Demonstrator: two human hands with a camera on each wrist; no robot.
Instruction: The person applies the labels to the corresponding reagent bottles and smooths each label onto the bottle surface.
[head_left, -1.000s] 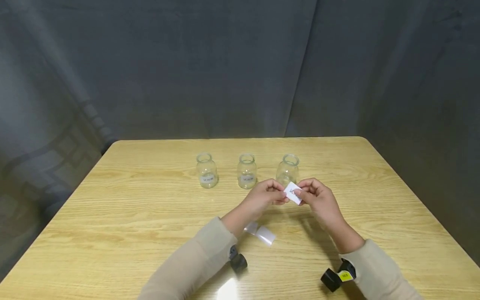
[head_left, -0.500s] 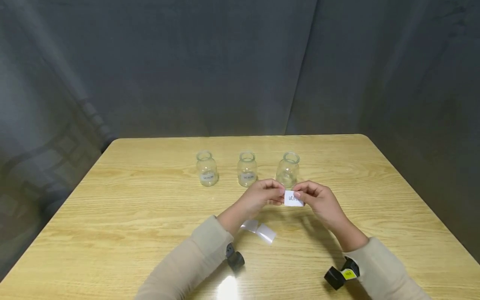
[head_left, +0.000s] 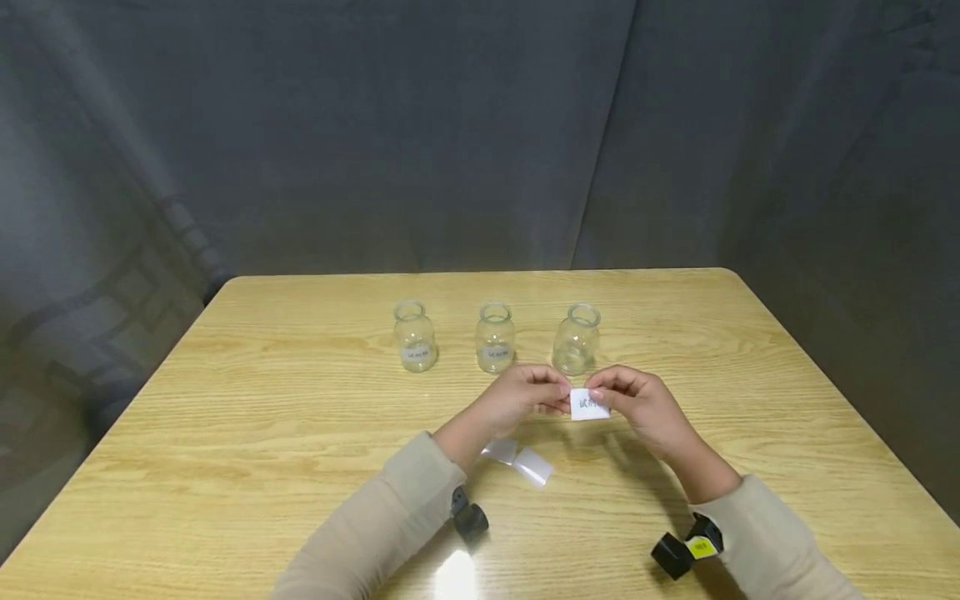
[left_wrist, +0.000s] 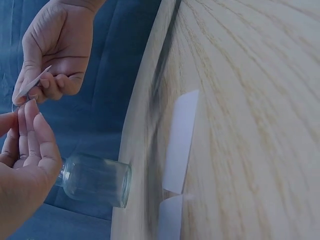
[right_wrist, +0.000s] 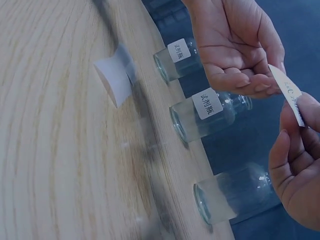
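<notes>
A small white label (head_left: pixel 585 405) with dark handwriting is held up between the two hands, in front of the right-hand glass jar (head_left: pixel 576 343). My right hand (head_left: pixel 643 410) pinches its right part, the thumb lying over some of the writing. At the label's left edge, the thumb and fingertips of my left hand (head_left: pixel 517 393) pinch it. Two more open glass jars stand to the left, a middle jar (head_left: pixel 495 333) and a left jar (head_left: pixel 415 335), each with a written label on its front. No label shows on the right-hand jar.
Two white paper pieces, a right piece (head_left: pixel 533 467) and a left piece (head_left: pixel 501 451), lie on the wooden table (head_left: pixel 262 433) below the hands; the left forearm is beside them. A dark grey curtain (head_left: pixel 420 142) hangs behind the table.
The white label has turned from a tilted position to nearly level and come slightly lower, nearer the body. Both hands keep hold of it. The jars stay in place.
</notes>
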